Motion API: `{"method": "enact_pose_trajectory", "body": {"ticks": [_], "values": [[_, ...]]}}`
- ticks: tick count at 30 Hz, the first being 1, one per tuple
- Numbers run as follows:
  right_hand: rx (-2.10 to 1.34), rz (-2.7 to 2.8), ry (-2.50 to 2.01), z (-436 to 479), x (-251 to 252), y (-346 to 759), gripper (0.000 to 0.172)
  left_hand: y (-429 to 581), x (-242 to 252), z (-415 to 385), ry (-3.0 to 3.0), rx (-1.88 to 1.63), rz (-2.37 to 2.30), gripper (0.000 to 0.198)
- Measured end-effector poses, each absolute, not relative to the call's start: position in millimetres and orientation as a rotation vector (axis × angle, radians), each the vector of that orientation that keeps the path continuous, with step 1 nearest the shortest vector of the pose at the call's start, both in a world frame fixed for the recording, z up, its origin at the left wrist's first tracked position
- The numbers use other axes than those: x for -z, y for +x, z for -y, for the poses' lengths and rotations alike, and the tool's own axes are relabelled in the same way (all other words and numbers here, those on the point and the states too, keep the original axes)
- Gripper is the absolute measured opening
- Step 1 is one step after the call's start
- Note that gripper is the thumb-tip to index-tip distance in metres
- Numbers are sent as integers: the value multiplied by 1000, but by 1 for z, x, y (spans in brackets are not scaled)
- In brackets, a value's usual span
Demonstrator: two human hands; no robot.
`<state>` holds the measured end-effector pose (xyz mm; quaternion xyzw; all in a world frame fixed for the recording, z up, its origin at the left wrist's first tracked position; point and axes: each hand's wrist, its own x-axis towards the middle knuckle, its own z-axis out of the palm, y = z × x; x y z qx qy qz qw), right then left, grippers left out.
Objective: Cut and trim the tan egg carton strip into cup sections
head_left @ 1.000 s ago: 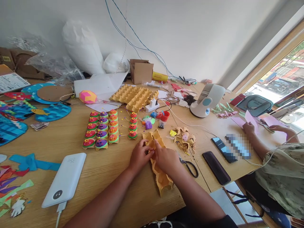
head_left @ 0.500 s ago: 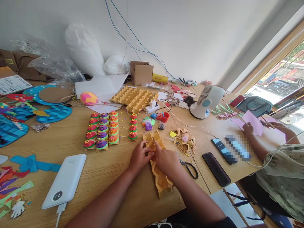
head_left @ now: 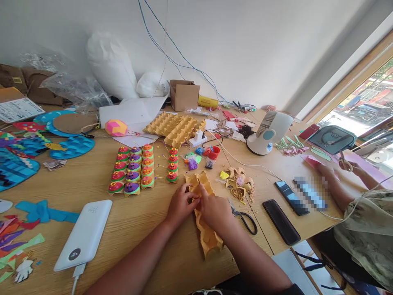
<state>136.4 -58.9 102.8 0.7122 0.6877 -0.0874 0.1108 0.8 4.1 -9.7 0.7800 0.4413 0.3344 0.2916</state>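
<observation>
A strip of tan egg carton (head_left: 207, 237) lies lengthwise on the table in front of me. My left hand (head_left: 181, 205) grips its left edge, fingers bent over the cups. From the right, my right hand (head_left: 215, 209) holds the same strip, the index finger stretched along it and the thumb close to my left thumb. My palms hide the strip's middle. Black-handled scissors (head_left: 247, 221) rest beside my right wrist. Beyond the strip stand rows of painted egg-carton cups (head_left: 132, 177) in red, purple and orange, and a separate red-and-green row (head_left: 172, 165).
Torn carton scraps (head_left: 241, 182), a red cup (head_left: 213, 153) and a white fan (head_left: 272, 131) are to the right. A larger egg tray (head_left: 173, 127) lies behind. A white power bank (head_left: 84, 233) sits left, phones (head_left: 281, 221) right. Another person's hand (head_left: 353, 169) holds scissors.
My hands stay on the carton strip, barely moved. The other person has lowered the pink paper to the table, and scissors now show in that person's hand. The view has shifted slightly.
</observation>
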Motion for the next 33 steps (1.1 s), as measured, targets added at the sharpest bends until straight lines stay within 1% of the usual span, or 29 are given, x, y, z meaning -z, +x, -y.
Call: {"method": "enact_pose_trajectory", "body": {"ticks": [8, 14, 21, 25, 28, 33], "values": [[294, -1930, 2065, 80, -108, 134, 70, 2, 11, -3, 2096, -888, -1203, 9], [271, -1998, 2107, 65, -102, 137, 64, 2, 11, -4, 2101, -877, -1181, 11], [266, -1965, 2086, 84, -102, 137, 65, 2, 12, -3, 2118, -891, -1198, 9], [249, -1995, 2127, 73, -98, 138, 65, 2, 14, -5, 2127, -901, -1185, 10], [238, -2027, 2125, 64, -96, 139, 62, 2, 15, -5, 2129, -905, -1176, 12], [231, -1967, 2102, 78, -98, 138, 63, 3, 14, -4, 2115, -890, -1179, 10]]}}
